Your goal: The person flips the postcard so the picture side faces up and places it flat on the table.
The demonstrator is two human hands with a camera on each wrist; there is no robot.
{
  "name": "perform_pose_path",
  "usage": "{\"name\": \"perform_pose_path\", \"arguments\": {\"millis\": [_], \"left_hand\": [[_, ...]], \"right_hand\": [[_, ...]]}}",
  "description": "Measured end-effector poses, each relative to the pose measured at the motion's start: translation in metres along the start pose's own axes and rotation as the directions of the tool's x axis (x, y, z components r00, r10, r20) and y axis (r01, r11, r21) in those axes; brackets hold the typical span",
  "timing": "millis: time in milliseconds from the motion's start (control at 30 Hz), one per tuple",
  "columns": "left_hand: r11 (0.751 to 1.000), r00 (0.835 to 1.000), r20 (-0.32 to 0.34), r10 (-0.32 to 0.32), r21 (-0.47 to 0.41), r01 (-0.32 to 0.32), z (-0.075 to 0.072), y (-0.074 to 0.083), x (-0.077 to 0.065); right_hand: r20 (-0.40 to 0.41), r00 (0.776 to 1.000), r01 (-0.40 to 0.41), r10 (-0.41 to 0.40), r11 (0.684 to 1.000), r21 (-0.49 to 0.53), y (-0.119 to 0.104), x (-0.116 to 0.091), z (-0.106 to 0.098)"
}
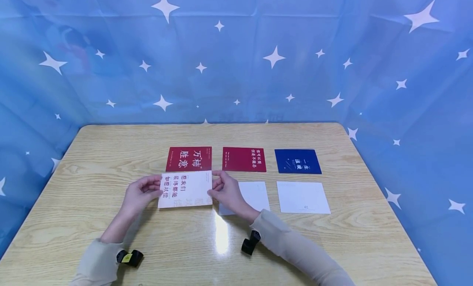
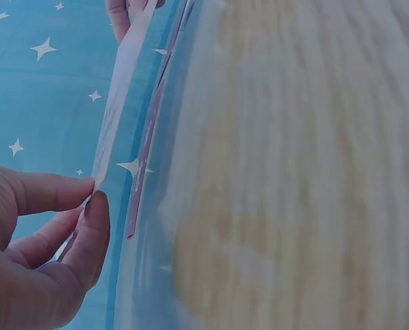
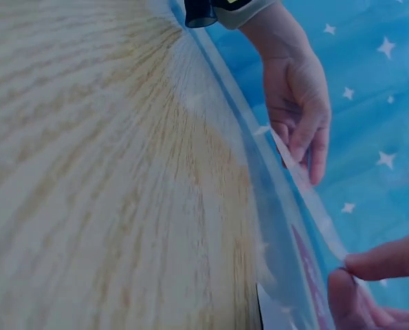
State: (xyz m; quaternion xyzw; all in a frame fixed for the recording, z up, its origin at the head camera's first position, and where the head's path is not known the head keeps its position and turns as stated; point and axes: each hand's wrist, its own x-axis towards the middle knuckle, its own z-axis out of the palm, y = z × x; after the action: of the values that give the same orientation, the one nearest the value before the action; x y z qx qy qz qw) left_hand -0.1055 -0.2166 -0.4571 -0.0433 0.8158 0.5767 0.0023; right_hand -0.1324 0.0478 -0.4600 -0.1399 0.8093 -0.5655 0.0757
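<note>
A white postcard (image 1: 192, 195) printed with red-brown Chinese characters is held up off the table between both hands. My left hand (image 1: 138, 193) pinches its left edge between thumb and fingers. At the opposite edge, my right hand (image 1: 230, 193) pinches the card's right side. The left wrist view shows the card (image 2: 118, 103) nearly edge-on, its near end between thumb and fingertips. From the right wrist, the same card (image 3: 311, 199) looks like a thin strip running between the two hands. A white card (image 1: 255, 195) lies partly hidden beneath the right hand and wrist.
Behind the held card lie a red card (image 1: 189, 158), another red card (image 1: 244, 159) and a blue card (image 1: 297, 161) in a row. A white card (image 1: 304, 197) lies at right on the wooden table (image 1: 177, 257). A blue star-patterned curtain (image 1: 236, 52) hangs around the table.
</note>
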Motion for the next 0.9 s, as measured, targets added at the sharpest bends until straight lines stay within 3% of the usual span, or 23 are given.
{"name": "perform_pose_path", "arguments": {"millis": [267, 500, 700, 900], "left_hand": [[0.982, 1.0, 0.018, -0.024, 0.186, 0.02, 0.0, -0.002, 0.002], [0.943, 0.999, -0.001, 0.037, 0.332, -0.035, 0.004, -0.001, 0.006], [0.914, 0.999, -0.003, 0.052, 0.404, -0.046, 0.007, 0.004, 0.007], [0.888, 0.996, 0.002, 0.092, 0.452, -0.083, 0.01, 0.007, 0.009]], "right_hand": [[0.135, 0.983, -0.125, 0.127, 0.992, -0.024, -0.003, 0.001, 0.002], [0.218, 0.956, -0.184, 0.196, 0.98, -0.077, -0.004, 0.003, 0.004], [0.246, 0.956, -0.115, 0.157, 0.977, -0.179, -0.01, 0.005, 0.003], [0.259, 0.957, -0.045, 0.13, 0.95, -0.309, -0.014, 0.009, 0.004]]}}
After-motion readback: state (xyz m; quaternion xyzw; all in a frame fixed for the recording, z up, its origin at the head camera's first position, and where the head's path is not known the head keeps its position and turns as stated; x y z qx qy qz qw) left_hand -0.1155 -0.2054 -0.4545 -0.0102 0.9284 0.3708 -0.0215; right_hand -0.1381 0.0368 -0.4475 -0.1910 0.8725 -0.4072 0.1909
